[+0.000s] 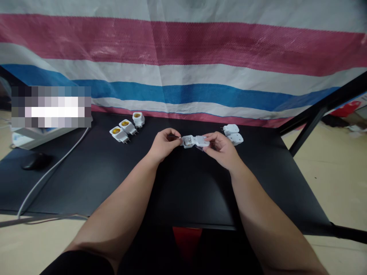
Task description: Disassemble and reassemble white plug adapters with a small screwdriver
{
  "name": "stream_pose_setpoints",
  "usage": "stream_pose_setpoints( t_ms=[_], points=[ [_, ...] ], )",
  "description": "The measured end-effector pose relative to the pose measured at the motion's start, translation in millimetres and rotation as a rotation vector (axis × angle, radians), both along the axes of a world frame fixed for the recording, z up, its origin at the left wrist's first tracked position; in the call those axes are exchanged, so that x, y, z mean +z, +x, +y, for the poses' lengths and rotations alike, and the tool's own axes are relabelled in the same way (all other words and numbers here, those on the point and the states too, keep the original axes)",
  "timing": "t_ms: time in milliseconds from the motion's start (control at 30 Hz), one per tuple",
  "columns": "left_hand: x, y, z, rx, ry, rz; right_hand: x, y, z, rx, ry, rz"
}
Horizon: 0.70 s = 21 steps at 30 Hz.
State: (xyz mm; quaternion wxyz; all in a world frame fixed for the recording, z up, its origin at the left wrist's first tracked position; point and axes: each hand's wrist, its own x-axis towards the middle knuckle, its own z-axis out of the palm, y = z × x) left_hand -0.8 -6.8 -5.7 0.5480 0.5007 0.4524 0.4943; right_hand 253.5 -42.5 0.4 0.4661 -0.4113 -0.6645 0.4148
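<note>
From my feed, both hands are up at the middle of the frame, close together over the black table (183, 191). Between them sits a white socket adapter (192, 141), and each hand has a narrow pinch on one end of it. The left hand (164, 144) is at the adapter's left end, and the right hand (220, 149) wraps its right end, with its fingers hiding part of the body. A thin dark item (173, 136) runs from the left fingertips to the adapter, but I can't make out what it is. Something small and translucent (200, 148) shows below the adapter by the right hand, too blurred for me to name.

Upper left of the hands, three white lamp-socket adapters (127, 126) with yellow centres stand in a row. Just beyond the right hand lie two white adapter pieces (235, 134), touching each other. At far left are a black mouse (36, 161) and a white cable (51, 179). A pixelated patch (51, 107) blocks the upper left, and a striped tarp (183, 49) hangs behind the table.
</note>
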Motion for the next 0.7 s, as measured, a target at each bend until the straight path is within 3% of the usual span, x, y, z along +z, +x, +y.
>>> stream_pose_setpoints(
  t_ms=[200,400,467,533,600,700],
  points=[
    [-2.1,-2,1,0.027,0.007,0.028,13.2,-8,-14,0.277,0.072,-0.392],
    [0.4,0,0,0.009,0.023,-0.019,17.7,-15,-20,0.344,0.056,-0.569],
    [2.0,0,0,-0.008,0.029,-0.048,18.6,-14,-20,0.284,0.037,-0.549],
    [3.4,2,-1,-0.033,0.037,-0.091,17.5,-14,-19,0.13,0.017,-0.459],
    [4.0,4,-3,-0.061,0.053,-0.138,14.3,-16,-17,-0.037,-0.023,-0.279],
    [4.1,8,-5,-0.116,0.087,-0.178,8.1,-22,-15,-0.105,-0.146,-0.014]
  ],
)
